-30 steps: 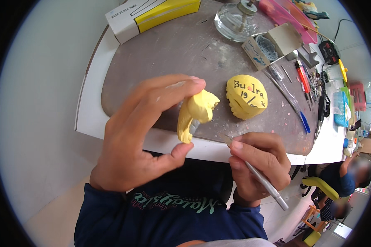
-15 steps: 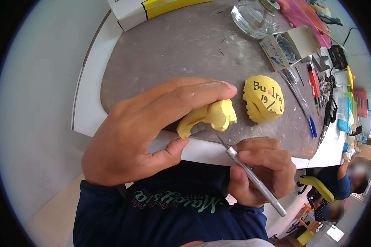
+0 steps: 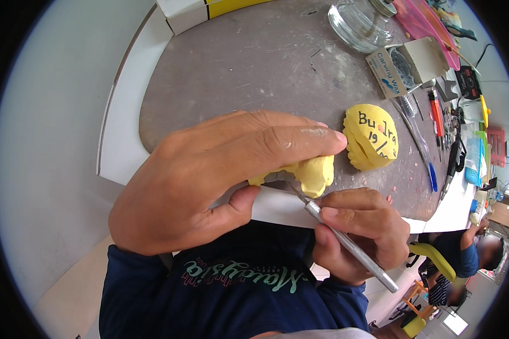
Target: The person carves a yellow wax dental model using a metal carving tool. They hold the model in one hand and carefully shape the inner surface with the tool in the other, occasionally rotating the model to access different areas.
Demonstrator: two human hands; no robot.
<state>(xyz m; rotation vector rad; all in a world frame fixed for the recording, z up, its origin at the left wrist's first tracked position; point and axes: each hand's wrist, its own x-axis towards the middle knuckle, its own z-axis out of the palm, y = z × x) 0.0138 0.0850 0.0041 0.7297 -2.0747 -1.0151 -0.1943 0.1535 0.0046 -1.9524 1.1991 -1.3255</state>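
Observation:
My left hand (image 3: 209,169) is closed round a yellow dental plaster cast (image 3: 318,176), with the fingers over its top and the thumb below. Much of the cast is hidden behind those fingers. In my right hand (image 3: 373,231) is a slim metal craft knife (image 3: 353,251), held like a pen with its knurled grip between thumb and fingers. The thin blade points up and left, at the hollow underside of the cast; I cannot tell whether it touches. Just right of my left fingertips, a second yellow dental cast (image 3: 370,138) with handwriting on it lies on the grey-brown mat.
An opened small carton (image 3: 387,70) and a glass jar (image 3: 359,25) stand at the far right, near a pink tray (image 3: 427,28). A toothbrush (image 3: 421,141) and several tools lie along the right edge. A white and yellow box (image 3: 186,17) sits far left. Another person (image 3: 469,251) is behind at right.
My left hand has tilted the cast, and its fingers now reach further right and cover more of it. The knife has shifted slightly left, its blade still at the underside. The view has moved a little.

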